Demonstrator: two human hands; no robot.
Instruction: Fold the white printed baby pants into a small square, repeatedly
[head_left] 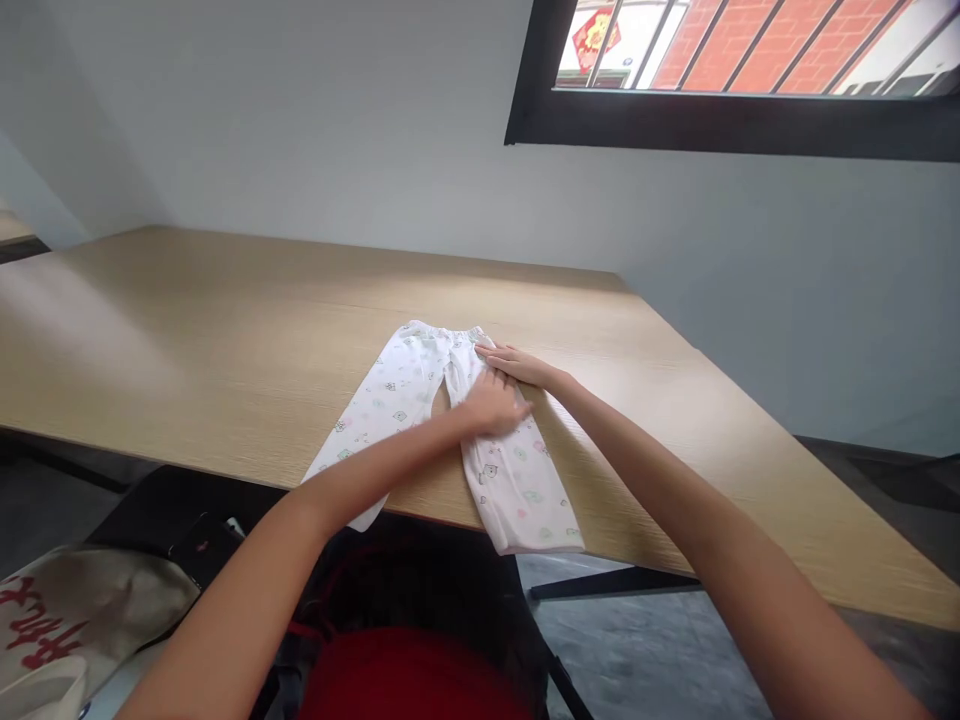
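A small pair of white trousers (397,385) with a pale printed pattern lies spread flat on the wooden table (225,330), waistband at the far end and leg ends hanging over the near edge. My left hand (493,404) rests flat on the right leg near its top, fingers stretched out. Just beyond it my right hand (516,364) lies flat on the right side of the waist area, fingers pointing left.
The table's right edge runs diagonally towards me beside my right arm. A white bag with red lettering (67,620) and a dark phone (202,548) lie low at the left. Ahead is a grey wall with a black-framed window (720,120).
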